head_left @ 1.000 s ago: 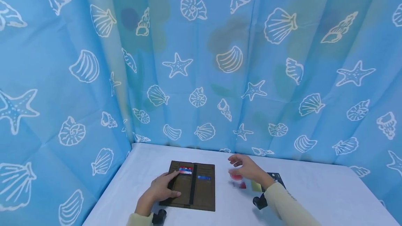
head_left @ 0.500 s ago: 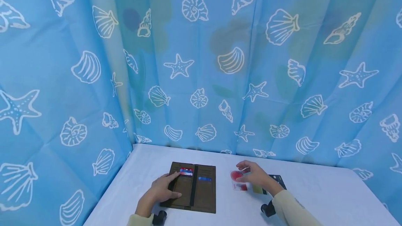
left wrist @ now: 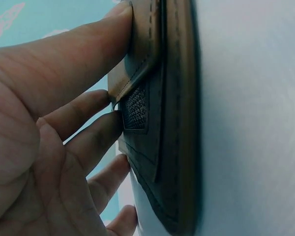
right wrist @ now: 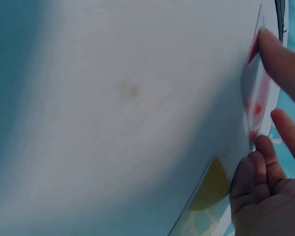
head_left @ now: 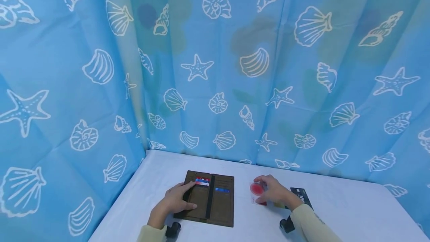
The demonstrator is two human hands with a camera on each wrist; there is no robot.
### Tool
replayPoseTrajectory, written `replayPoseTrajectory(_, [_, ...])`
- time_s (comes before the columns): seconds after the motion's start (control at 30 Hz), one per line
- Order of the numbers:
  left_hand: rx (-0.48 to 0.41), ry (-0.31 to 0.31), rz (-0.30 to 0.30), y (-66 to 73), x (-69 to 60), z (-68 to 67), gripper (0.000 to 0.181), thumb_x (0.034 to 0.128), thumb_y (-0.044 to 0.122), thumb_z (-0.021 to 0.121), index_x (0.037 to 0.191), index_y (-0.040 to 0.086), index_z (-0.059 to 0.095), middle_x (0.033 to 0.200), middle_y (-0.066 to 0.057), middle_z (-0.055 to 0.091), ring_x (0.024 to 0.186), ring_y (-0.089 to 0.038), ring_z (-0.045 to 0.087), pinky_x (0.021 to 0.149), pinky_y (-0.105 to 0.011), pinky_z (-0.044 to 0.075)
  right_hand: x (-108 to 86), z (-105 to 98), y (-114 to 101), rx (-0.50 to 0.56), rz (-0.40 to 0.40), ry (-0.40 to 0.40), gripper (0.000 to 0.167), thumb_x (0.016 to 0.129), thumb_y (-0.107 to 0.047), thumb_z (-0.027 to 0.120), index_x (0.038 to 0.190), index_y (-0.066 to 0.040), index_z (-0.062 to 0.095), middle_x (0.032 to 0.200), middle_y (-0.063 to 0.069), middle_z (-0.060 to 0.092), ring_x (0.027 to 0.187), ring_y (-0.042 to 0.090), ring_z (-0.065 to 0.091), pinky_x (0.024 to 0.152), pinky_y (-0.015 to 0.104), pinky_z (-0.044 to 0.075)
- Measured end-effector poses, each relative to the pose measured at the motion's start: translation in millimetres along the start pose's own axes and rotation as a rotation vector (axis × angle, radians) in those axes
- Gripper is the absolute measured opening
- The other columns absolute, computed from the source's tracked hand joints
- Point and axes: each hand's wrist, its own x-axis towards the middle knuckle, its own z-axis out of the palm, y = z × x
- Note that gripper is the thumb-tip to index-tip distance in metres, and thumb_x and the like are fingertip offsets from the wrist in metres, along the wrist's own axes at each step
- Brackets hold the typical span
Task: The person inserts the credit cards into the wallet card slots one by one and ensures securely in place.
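Note:
An open brown wallet (head_left: pixel 221 208) lies on the white table, a dark strap down its middle. Several red, blue and white cards (head_left: pixel 202 182) poke from its left slots, and a blue card (head_left: pixel 222 190) from a right slot. My left hand (head_left: pixel 173 201) rests on the wallet's left panel; in the left wrist view its thumb presses the leather and other fingertips touch the edge. To the wallet's right, my right hand (head_left: pixel 276 191) pinches a white card (head_left: pixel 256 188) with a red circle. Thumb and fingers hold its opposite ends, and it looks slightly bowed in the right wrist view.
Under and behind the right hand lie a black card (head_left: pixel 301 195) and a yellowish card (right wrist: pixel 209 189), partly covered by the forearm. A blue shell-patterned curtain (head_left: pixel 215 85) stands along the table's back and left sides.
My right hand has come back over the red-circle card, and its thumb and fingers have closed on it. The left hand stays on the wallet. The head view has shifted slightly.

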Motion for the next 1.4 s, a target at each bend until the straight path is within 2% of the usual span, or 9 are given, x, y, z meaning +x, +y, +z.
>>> replayPoseTrajectory(0.27, [0.002, -0.005, 0.006, 1.8, 0.0, -0.3, 0.078, 0.0758, 0.033, 0.085, 0.145, 0.021, 0.051, 0.147, -0.018, 0.049, 0.139, -0.047, 0.036, 0.107, -0.072, 0.033, -0.3, 1.9, -1.3, -0.047, -0.002, 0.019, 0.078, 0.060, -0.022, 0.095, 0.128, -0.018, 0.056, 0.123, 0.008, 0.055, 0.112, 0.028, 0.053, 0.089, 0.049, 0.058])
replayPoseTrajectory(0.43, [0.003, -0.005, -0.001, 0.7, -0.7, -0.1, 0.078, 0.0762, 0.032, 0.085, 0.145, 0.021, 0.051, 0.147, -0.019, 0.049, 0.139, -0.047, 0.036, 0.107, -0.071, 0.032, 1.0, 3.3, -4.8, -0.069, 0.030, 0.023, 0.082, 0.059, -0.023, 0.096, 0.129, -0.014, 0.054, 0.121, 0.009, 0.055, 0.110, 0.027, 0.054, 0.086, 0.048, 0.060])
replayPoseTrajectory(0.67, [-0.011, -0.006, 0.006, 1.1, -2.2, 0.4, 0.077, 0.0765, 0.032, 0.085, 0.145, 0.021, 0.051, 0.147, -0.019, 0.049, 0.139, -0.047, 0.036, 0.107, -0.071, 0.033, 4.0, 5.4, -6.0, -0.131, 0.052, 0.048, 0.076, 0.057, -0.025, 0.096, 0.120, -0.012, 0.056, 0.116, 0.009, 0.053, 0.105, 0.027, 0.053, 0.081, 0.045, 0.061])
replayPoseTrajectory(0.8, [-0.014, -0.008, 0.007, 1.5, -1.3, -0.4, 0.078, 0.0762, 0.033, 0.085, 0.145, 0.022, 0.051, 0.147, -0.019, 0.049, 0.139, -0.047, 0.036, 0.107, -0.071, 0.033, 4.3, 5.0, -5.0, -0.114, 0.030, 0.058, 0.078, 0.056, -0.025, 0.097, 0.118, -0.015, 0.051, 0.117, 0.008, 0.053, 0.106, 0.025, 0.054, 0.082, 0.043, 0.061])
replayPoseTrajectory(0.97, [-0.011, 0.001, -0.011, 0.1, 1.2, -0.7, 0.078, 0.0758, 0.034, 0.085, 0.145, 0.023, 0.051, 0.148, -0.019, 0.048, 0.140, -0.047, 0.036, 0.107, -0.071, 0.033, 0.5, 5.3, -9.4, -0.041, 0.009, 0.036, 0.078, 0.062, -0.024, 0.095, 0.121, -0.021, 0.044, 0.120, 0.008, 0.058, 0.106, 0.025, 0.057, 0.085, 0.046, 0.060])
replayPoseTrajectory(1.1, [-0.012, 0.002, -0.010, -0.9, 1.4, 0.9, 0.078, 0.0759, 0.034, 0.085, 0.145, 0.023, 0.051, 0.148, -0.018, 0.048, 0.140, -0.047, 0.036, 0.107, -0.071, 0.033, -4.8, 8.0, -14.2, -0.013, -0.001, 0.069, 0.074, 0.068, -0.021, 0.092, 0.126, -0.023, 0.047, 0.125, 0.010, 0.059, 0.109, 0.027, 0.058, 0.087, 0.048, 0.060])
replayPoseTrajectory(1.3, [-0.007, -0.002, -0.007, -0.3, 0.4, -0.9, 0.078, 0.0761, 0.032, 0.085, 0.145, 0.022, 0.051, 0.147, -0.020, 0.048, 0.138, -0.048, 0.037, 0.106, -0.072, 0.034, -3.0, 11.3, -22.7, 0.010, -0.014, 0.129, 0.064, 0.082, -0.009, 0.079, 0.138, -0.016, 0.048, 0.137, 0.016, 0.055, 0.122, 0.036, 0.055, 0.098, 0.054, 0.053])
replayPoseTrajectory(1.4, [-0.010, -0.005, -0.001, 0.8, 0.4, -1.3, 0.077, 0.0762, 0.032, 0.085, 0.145, 0.022, 0.051, 0.147, -0.021, 0.048, 0.138, -0.048, 0.037, 0.106, -0.071, 0.033, -0.8, 12.0, -24.0, 0.032, -0.001, 0.141, 0.062, 0.087, -0.007, 0.073, 0.141, -0.014, 0.044, 0.133, 0.018, 0.057, 0.117, 0.036, 0.057, 0.096, 0.053, 0.054])
